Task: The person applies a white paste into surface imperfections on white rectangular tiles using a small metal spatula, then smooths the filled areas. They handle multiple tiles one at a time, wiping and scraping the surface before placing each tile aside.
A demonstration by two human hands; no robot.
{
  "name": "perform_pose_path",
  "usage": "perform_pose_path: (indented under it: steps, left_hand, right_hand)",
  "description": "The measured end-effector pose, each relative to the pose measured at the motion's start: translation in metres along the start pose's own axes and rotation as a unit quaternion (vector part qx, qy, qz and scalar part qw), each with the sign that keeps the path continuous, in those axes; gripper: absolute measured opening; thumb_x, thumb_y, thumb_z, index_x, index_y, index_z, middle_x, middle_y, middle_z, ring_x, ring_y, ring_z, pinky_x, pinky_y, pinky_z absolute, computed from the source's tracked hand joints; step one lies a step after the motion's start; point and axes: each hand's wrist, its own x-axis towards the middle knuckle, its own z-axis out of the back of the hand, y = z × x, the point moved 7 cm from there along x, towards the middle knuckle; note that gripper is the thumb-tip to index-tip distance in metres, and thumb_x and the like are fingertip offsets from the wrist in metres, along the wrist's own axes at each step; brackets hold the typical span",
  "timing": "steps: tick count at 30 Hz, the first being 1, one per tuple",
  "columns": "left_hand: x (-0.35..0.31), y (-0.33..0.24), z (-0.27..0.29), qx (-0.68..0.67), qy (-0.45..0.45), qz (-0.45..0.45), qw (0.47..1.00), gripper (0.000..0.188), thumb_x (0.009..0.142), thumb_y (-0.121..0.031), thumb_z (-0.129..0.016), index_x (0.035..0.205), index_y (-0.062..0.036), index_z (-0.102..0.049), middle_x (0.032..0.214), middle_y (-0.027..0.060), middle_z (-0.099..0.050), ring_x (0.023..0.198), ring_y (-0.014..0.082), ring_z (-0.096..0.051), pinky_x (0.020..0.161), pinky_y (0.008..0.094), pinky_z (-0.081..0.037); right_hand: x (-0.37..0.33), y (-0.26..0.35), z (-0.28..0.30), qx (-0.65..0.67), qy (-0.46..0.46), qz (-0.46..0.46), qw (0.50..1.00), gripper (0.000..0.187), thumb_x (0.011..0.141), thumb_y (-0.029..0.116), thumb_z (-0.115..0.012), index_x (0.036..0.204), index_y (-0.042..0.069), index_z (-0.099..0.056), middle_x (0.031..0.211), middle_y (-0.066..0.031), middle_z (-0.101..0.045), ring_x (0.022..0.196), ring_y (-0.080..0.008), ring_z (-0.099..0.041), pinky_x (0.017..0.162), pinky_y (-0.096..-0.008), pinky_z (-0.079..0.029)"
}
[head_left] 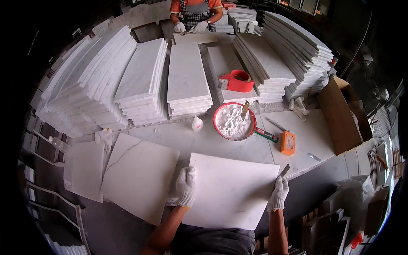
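A white marble tile [231,191] lies in front of me, its near edge over my lap. My left hand [186,187], in a white knit glove, is closed on the tile's left edge. At the right edge, my gloved right hand [278,195] grips a thin putty knife [284,170], its flat blade pointing up and away; the handle is hidden in the fingers. Beyond the tile stands a red-rimmed bowl of white paste [233,121] with another metal scraper [245,109] stuck in it. A second marble tile [140,174] with a grey vein rests to my left.
Stacks of marble slabs [187,76] line the far side. A red tape dispenser [238,81], a green-handled tool [267,135], an orange box [287,143] and a white bottle [197,123] sit on the bench. An open carton [340,114] stands right. A gloved co-worker [195,17] works opposite.
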Motion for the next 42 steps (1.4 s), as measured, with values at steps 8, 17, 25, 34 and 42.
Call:
perform_pose_path:
  steps: [8,17,25,34,42]
  left_hand:
    - [-0.007,0.012,-0.006,0.005,-0.043,0.005,0.999,0.034,0.099,-0.033,-0.054,0.098,-0.0001,-0.062,0.083,0.013,-0.064,0.076,0.0227,-0.059,0.073,0.0364,-0.047]
    - [-0.007,0.001,-0.005,0.021,-0.055,-0.04,0.997,0.031,0.099,-0.03,-0.054,0.097,0.0,-0.063,0.082,0.0136,-0.063,0.076,0.0232,-0.059,0.073,0.0362,-0.047]
    - [-0.011,0.001,0.002,0.015,-0.047,-0.013,0.999,0.03,0.099,-0.028,-0.054,0.096,0.0013,-0.062,0.079,0.0094,-0.061,0.075,0.0156,-0.054,0.071,0.0328,-0.046]
    - [-0.016,0.007,0.019,-0.06,-0.069,0.018,0.996,0.029,0.1,-0.025,-0.055,0.091,0.0015,-0.059,0.078,0.0019,-0.055,0.076,0.0106,-0.049,0.072,0.0291,-0.044]
    - [-0.017,0.018,0.032,-0.108,-0.096,0.036,0.989,0.026,0.1,-0.024,-0.053,0.09,-0.0007,-0.058,0.079,-0.0009,-0.052,0.075,0.0085,-0.046,0.069,0.0286,-0.042]
  right_hand:
    - [0.018,0.013,0.002,-0.011,0.005,0.045,0.999,0.02,0.101,0.024,-0.05,0.099,0.007,-0.061,0.086,0.001,-0.061,0.073,-0.0079,-0.056,0.063,-0.0245,-0.045]
    - [0.058,0.083,-0.047,-0.049,0.183,0.101,0.977,0.022,0.1,0.023,-0.053,0.104,0.004,-0.061,0.078,-0.0002,-0.057,0.057,-0.0054,-0.051,0.05,-0.0203,-0.041]
    - [0.043,0.103,-0.136,-0.185,0.389,0.099,0.897,0.026,0.093,0.009,-0.055,0.116,0.0,-0.063,0.081,-0.0029,-0.058,0.064,-0.0081,-0.052,0.059,-0.0254,-0.046]
    - [0.039,0.114,-0.168,-0.28,0.338,0.155,0.885,0.034,0.09,0.006,-0.058,0.123,0.0,-0.062,0.073,-0.0015,-0.058,0.06,-0.0067,-0.051,0.056,-0.0239,-0.044]
    - [0.06,0.088,-0.067,0.017,0.151,0.106,0.983,0.037,0.093,0.003,-0.053,0.13,-0.003,-0.055,0.085,-0.0032,-0.058,0.064,-0.0077,-0.05,0.057,-0.0226,-0.044]
